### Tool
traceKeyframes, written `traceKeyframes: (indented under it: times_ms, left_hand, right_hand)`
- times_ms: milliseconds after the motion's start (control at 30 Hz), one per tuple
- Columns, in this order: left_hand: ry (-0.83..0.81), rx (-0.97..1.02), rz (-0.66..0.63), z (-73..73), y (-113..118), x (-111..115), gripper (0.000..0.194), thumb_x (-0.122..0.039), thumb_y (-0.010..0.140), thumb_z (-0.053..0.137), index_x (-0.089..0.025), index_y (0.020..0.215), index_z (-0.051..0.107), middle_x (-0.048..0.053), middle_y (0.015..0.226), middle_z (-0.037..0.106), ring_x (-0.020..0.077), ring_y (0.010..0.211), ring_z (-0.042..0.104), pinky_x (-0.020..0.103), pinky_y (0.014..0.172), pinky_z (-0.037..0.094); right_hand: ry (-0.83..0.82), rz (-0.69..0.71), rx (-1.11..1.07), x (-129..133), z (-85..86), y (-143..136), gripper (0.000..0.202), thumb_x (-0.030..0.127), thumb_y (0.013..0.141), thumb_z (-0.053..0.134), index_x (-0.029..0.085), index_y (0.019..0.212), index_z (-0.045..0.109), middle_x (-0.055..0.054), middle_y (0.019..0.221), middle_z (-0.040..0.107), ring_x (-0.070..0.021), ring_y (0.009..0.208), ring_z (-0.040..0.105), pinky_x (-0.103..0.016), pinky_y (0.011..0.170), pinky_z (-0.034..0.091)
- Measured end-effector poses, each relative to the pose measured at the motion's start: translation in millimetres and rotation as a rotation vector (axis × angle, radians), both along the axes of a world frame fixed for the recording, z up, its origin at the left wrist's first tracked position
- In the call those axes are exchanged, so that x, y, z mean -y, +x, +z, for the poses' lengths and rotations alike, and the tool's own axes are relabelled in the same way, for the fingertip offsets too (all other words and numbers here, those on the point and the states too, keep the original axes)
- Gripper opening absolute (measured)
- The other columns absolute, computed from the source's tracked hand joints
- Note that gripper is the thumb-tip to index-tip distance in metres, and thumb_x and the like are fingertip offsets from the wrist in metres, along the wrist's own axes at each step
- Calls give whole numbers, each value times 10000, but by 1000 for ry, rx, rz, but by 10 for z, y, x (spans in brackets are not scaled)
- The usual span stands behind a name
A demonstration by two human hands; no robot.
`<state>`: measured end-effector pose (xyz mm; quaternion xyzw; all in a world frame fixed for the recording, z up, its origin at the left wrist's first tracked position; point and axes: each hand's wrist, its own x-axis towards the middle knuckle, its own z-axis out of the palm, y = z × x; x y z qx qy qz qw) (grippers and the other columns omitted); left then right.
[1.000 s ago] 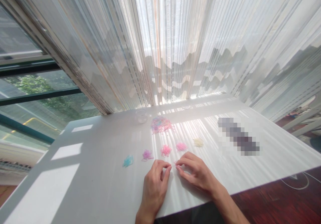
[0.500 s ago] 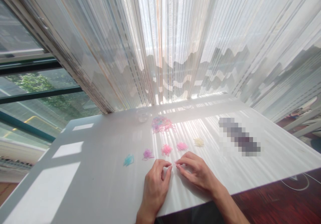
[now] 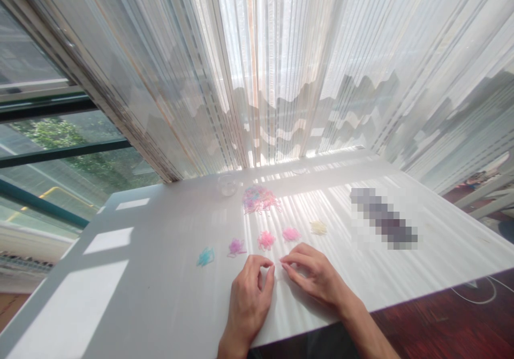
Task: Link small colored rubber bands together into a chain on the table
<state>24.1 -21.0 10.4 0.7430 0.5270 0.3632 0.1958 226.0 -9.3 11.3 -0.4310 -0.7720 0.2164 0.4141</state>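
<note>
My left hand (image 3: 249, 300) and my right hand (image 3: 317, 278) rest on the white table (image 3: 160, 284) near its front edge. Their pinched fingertips almost touch each other. Anything between the fingers is too small to make out. Just beyond them lies a row of small heaps of tiny elastic bands: blue (image 3: 205, 256), purple (image 3: 236, 247), pink (image 3: 265, 239), darker pink (image 3: 290, 234) and pale yellow (image 3: 318, 227). Farther back sits a larger heap of mixed colours (image 3: 259, 199).
A small clear container (image 3: 228, 185) stands left of the mixed heap. A blurred-out dark object (image 3: 383, 222) lies on the table's right half. Sheer white curtains (image 3: 281, 80) hang along the far edge, with a window (image 3: 48, 150) at left. Dark red floor (image 3: 441, 321) shows bottom right.
Both hands stay in place. Only the fingertips shift slightly against each other.
</note>
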Motion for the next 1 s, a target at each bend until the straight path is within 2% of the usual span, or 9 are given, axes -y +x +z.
traceKeyframes:
  times_ms: [100,167,333,400,567,1000]
  left_hand:
    - [-7,1,2,10,5,1,147,-315,1008,516,-245,956,634,-12,823,661,131,562,575,259,608,514]
    - [-9,9,6,13,9,3,144,-322,1010,515,-246,979,633,-12,837,662,130,560,575,258,601,511]
    - [-8,-8,26,-6,12,-1,113,-309,991,524,-248,974,616,-27,774,626,135,535,558,267,589,496]
    - [-11,-25,28,-18,9,-2,106,-302,985,523,-248,967,613,-29,756,616,139,534,557,272,594,494]
    - [-17,-46,25,-18,1,6,104,-285,979,515,-246,969,610,-25,751,620,140,536,563,270,595,491]
    - [-5,-78,28,10,10,7,99,-269,961,531,-250,960,628,-18,771,655,149,562,605,263,573,498]
  right_hand:
    - [6,-6,10,3,17,-10,156,213,976,609,222,994,764,-49,855,703,-175,764,681,-278,696,556]
    - [19,-63,11,-5,21,-10,160,228,979,606,220,983,766,-45,834,704,-178,756,677,-281,700,552]
    - [7,-480,-56,-62,-10,29,267,374,996,583,204,930,778,-43,767,724,-186,652,639,-315,677,540]
    - [-33,-582,-63,-84,-24,49,345,449,996,563,206,900,787,-54,792,754,-191,633,640,-324,664,538]
    - [-80,-625,-48,-98,-39,60,466,549,995,512,200,881,799,-79,818,783,-205,627,657,-346,669,548]
    - [-87,-641,-38,-106,-77,61,445,533,999,518,203,880,792,-82,843,787,-218,652,675,-363,686,555]
